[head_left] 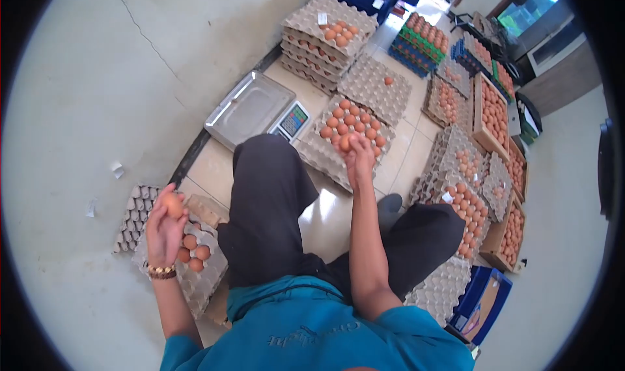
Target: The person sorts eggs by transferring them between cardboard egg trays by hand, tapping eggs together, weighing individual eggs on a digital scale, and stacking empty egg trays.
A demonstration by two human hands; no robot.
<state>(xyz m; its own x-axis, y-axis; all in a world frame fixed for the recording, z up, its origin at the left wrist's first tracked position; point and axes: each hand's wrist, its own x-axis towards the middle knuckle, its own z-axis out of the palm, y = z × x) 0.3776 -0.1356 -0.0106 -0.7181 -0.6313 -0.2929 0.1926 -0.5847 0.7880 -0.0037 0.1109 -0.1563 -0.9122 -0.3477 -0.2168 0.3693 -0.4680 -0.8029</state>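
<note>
My left hand (164,231) holds a brown egg (172,205) in its fingers, above a grey carton tray (196,285) at the lower left. Several brown eggs (196,264) sit together on that tray. My right hand (358,157) has its fingers closed on another brown egg (346,142), over the near edge of the eggs on the centre tray (327,159). Many brown eggs (349,119) fill part of this centre tray, while its near left part shows bare cups.
A scale (250,109) stands by the wall. Behind are stacked trays (317,50) and a tray with a single egg (372,91). Egg trays (465,208), wooden crates of eggs (493,118) and a blue crate (485,306) line the right.
</note>
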